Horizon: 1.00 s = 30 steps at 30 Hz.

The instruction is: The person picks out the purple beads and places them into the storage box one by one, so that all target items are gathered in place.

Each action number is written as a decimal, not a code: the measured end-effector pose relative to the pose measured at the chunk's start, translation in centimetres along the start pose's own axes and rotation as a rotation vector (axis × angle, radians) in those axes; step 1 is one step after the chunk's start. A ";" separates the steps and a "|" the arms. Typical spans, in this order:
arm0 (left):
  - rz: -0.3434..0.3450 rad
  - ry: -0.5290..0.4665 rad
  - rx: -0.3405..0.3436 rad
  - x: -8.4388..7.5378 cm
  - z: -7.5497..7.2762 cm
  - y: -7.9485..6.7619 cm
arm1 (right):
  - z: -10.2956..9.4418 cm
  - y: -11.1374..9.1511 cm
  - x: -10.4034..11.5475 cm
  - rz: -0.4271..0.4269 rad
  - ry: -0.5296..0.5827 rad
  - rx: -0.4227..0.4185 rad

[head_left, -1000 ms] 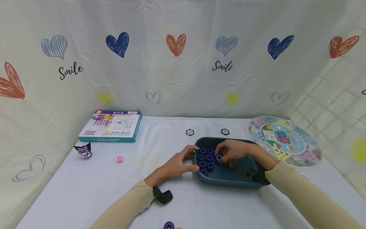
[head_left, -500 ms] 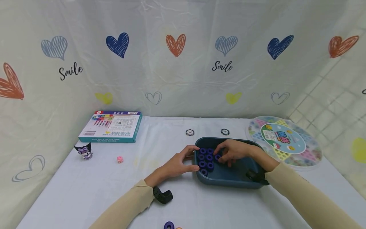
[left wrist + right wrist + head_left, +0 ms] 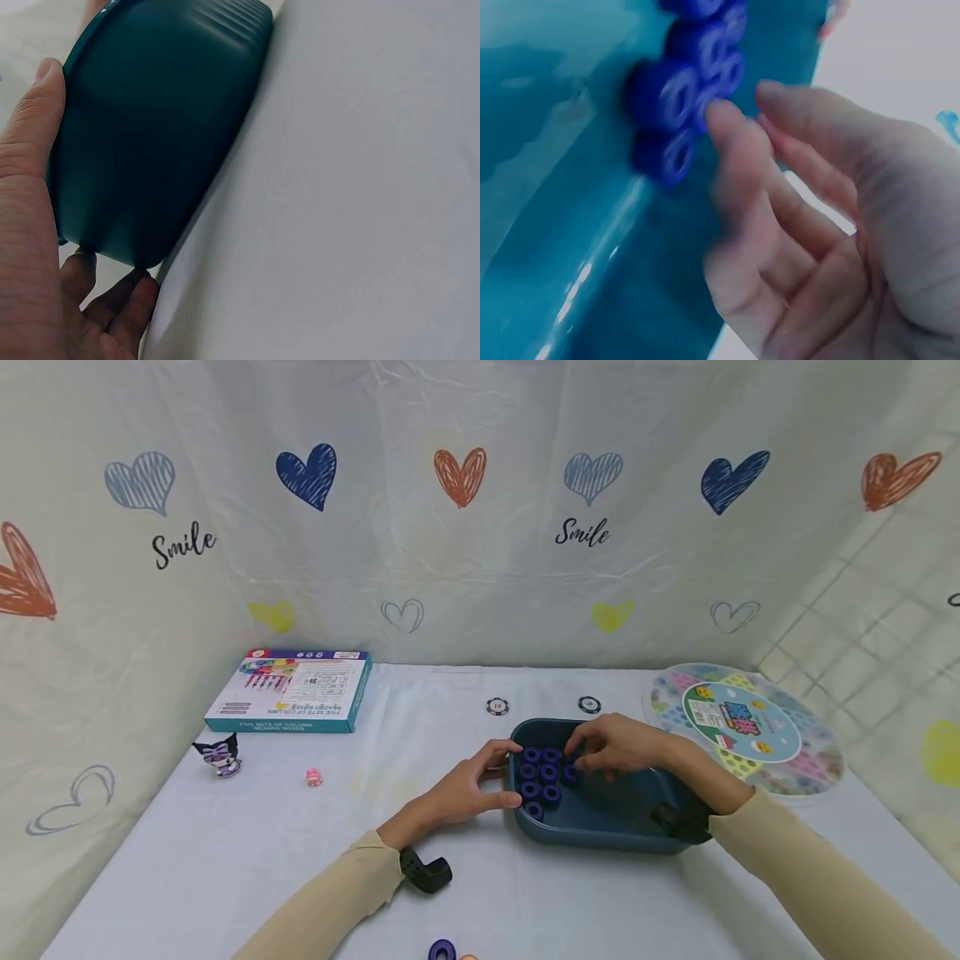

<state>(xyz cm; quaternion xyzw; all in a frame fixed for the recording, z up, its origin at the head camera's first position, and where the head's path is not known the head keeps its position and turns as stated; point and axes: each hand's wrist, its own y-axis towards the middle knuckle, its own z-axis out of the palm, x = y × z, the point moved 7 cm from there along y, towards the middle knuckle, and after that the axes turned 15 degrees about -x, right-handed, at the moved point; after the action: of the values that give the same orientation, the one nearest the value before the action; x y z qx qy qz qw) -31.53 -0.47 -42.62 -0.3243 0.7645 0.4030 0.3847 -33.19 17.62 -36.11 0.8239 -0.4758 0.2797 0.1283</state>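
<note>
A dark blue-green plastic tray [image 3: 600,838] lies on the table right of centre. My left hand [image 3: 465,789] grips its left end; in the left wrist view, the thumb lies along the rim and curled fingertips touch the tray's wall [image 3: 142,150]. Several thick purple rings [image 3: 551,794] stand in two close columns at that end, holes upward. One more purple ring [image 3: 569,772] sits just right of them, partly covered by my right hand [image 3: 618,743]. That hand hovers inside the tray with loosely bent fingers. In the right wrist view, thumb and fingertips are apart with nothing between them, close to the rings [image 3: 676,97].
Two poker chips [image 3: 497,706] lie behind the tray. A round game board [image 3: 750,727] is at the back right, a flat box [image 3: 292,693] at the back left. A small figurine [image 3: 222,755] and a pink piece [image 3: 314,777] stand left. Another purple ring [image 3: 442,950] lies at the front edge.
The single ring has slid slightly left towards the columns. My right hand has let go of it and risen a little. The left hand keeps its hold on the tray.
</note>
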 end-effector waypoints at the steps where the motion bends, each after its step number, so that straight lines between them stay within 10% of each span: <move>1: -0.002 0.001 -0.001 0.0 0.0 0.0 | -0.2 -0.2 0.5 -0.020 -0.007 -0.019; 13: -0.020 0.020 0.001 0.1 0.1 0.0 | 1.7 -3.7 8.2 -0.273 -0.080 -0.173; 30: 0.003 0.026 -0.011 0.2 0.1 0.0 | 12.1 -5.8 15.1 -0.486 -0.102 -0.012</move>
<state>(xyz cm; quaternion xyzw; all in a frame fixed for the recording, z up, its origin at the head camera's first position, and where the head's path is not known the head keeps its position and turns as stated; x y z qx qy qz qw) -31.55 -0.46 -42.79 -0.3306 0.7677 0.4034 0.3722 -18.25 4.05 -36.84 0.9265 -0.2713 0.1959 0.1722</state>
